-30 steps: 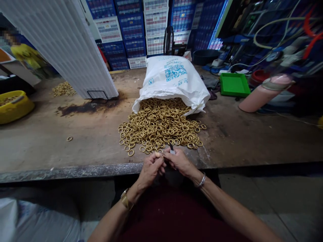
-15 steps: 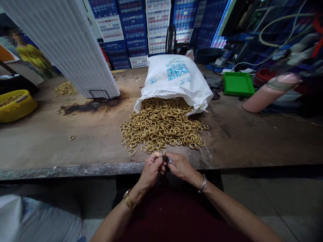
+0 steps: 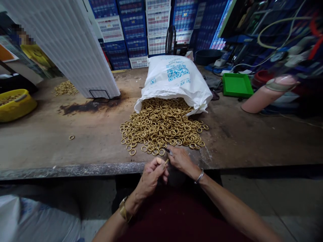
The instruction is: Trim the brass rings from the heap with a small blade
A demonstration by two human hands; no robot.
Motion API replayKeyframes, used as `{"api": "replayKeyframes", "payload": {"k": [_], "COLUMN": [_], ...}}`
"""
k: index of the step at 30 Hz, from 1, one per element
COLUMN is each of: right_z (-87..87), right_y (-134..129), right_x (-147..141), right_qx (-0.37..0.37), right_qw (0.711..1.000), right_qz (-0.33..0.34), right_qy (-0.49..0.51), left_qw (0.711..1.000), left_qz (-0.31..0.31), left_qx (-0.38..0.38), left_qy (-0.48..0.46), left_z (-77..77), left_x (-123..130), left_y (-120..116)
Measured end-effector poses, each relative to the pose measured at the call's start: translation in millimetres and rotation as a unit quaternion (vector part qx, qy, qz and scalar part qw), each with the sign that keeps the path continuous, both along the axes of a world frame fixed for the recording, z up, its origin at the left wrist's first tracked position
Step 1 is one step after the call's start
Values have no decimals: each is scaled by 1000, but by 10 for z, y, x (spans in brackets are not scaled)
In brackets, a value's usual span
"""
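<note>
My left hand (image 3: 153, 173) is closed in a pinch on a brass-coloured ring (image 3: 167, 161), seen edge-on at the fingertips. My right hand (image 3: 182, 161) grips a small dark-tipped tool (image 3: 168, 151) with a greyish part near the fingers; its exact kind does not show. The tool's tip points to the left, just above the held ring and apart from it. Right beyond both hands spreads a heap of brass-coloured rings (image 3: 161, 127), spilling out of the mouth of a white woven sack (image 3: 174, 80) that lies on the worktable (image 3: 96, 148).
One loose ring (image 3: 72, 137) lies left of the heap. A corrugated white panel (image 3: 75, 50) stands upright in a wire holder. Farther left are a yellow basin (image 3: 17, 109) and a person in yellow (image 3: 37, 55). To the right sit a green tray (image 3: 237, 85) and a pink cylinder (image 3: 264, 95).
My hands have drawn apart: the left moved slightly down toward me with the ring, the right slightly up toward the heap with the tool. The person at the far left shifted a little.
</note>
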State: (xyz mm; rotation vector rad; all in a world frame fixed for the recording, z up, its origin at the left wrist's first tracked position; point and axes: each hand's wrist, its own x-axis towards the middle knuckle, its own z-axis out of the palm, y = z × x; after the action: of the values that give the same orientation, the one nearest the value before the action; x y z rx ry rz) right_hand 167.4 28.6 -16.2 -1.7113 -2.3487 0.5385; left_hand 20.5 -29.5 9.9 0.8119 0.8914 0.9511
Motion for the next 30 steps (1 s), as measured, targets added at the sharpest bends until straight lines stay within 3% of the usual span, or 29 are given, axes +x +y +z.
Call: {"api": "replayKeyframes", "payload": {"k": [4,9,19,22,26,28,30], "right_z": [-26,51,59,33,49,78,109], "right_y": [56,43,43,50,75,74,54], "right_x": [-33,-152,-159,-122,-74,-67,-75], "right_qx": [44,50,31,33,-3,-52,-119], "right_qw": [998,998,997,998,995,980,947], "right_qz": [-35,-37,-36,-39,-67,-89,-113], "right_qy": [9,-15,-61,-35,78,172,275], "left_qw": [990,982,954,970,991,979,955], "left_qz": [34,77,71,106,129,122,100], "left_qx": [-78,-108,-175,-142,-17,74,166], "left_qy": [-110,-133,-234,-164,36,144,223], "left_z": [-52,-158,-157,-149,-152,-173,-203], "left_x": [-17,-62,-114,-72,-23,-18,-23], "left_y": [-24,0,88,90,89,99,119]}}
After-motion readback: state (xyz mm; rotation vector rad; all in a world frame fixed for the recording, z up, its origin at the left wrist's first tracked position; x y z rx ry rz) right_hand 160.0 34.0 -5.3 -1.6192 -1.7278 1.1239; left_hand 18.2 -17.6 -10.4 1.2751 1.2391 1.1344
